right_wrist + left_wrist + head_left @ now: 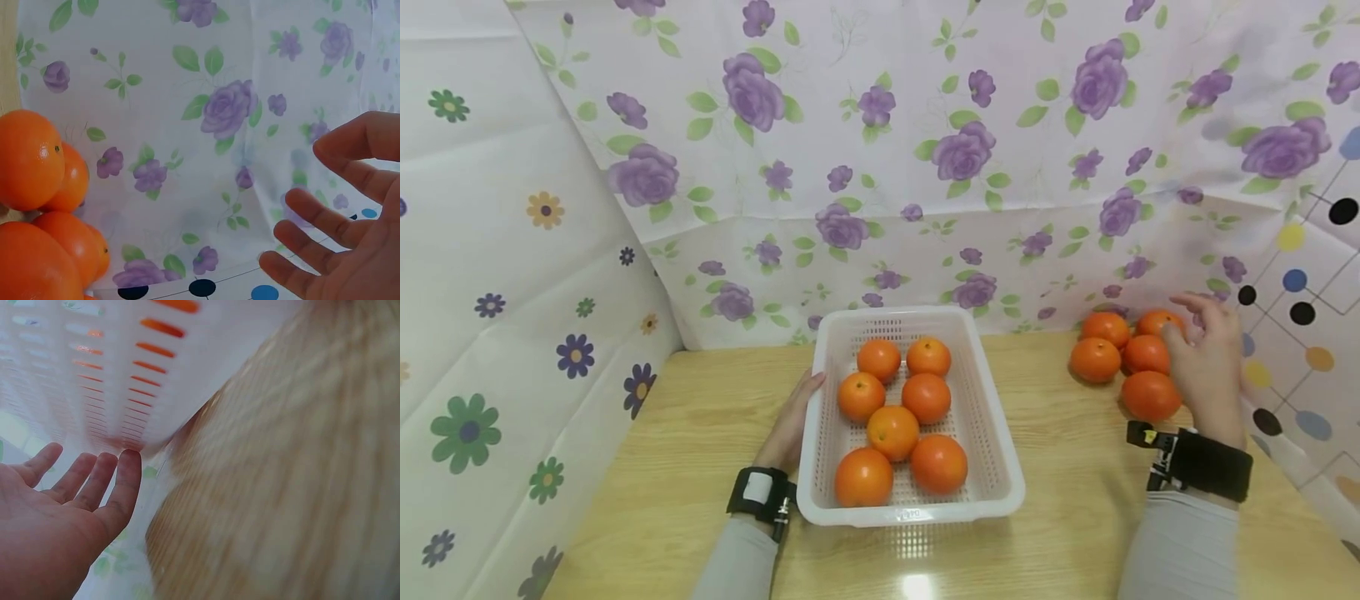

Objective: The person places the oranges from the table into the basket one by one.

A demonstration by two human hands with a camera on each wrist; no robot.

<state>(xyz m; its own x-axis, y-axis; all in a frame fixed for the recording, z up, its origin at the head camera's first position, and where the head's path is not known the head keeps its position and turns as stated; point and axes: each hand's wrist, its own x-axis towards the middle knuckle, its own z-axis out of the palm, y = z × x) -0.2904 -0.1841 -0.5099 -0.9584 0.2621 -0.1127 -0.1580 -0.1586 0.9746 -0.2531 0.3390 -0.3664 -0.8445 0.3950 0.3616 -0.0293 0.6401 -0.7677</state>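
Note:
A white plastic basket (908, 515) with slotted walls holds several oranges (892, 433). My left hand (792, 421) is at the basket's left side. In the left wrist view, its fairly straight fingertips (129, 464) are right at the slotted wall (112, 381), and orange shows through the slots. My right hand (1210, 358) is raised beside a cluster of loose oranges (1150, 395) at the far right, overlapping the cluster's edge in the head view. Its fingers are spread and loosely bent with nothing between them; the right wrist view has the oranges (28, 159) off to the left.
Everything stands on a light wooden table (700, 433). Behind it hangs a cloth with purple flowers (865, 167). A daisy-print sheet (490, 250) borders the left, and a dotted sheet (1300, 333) closes the right side near the loose oranges.

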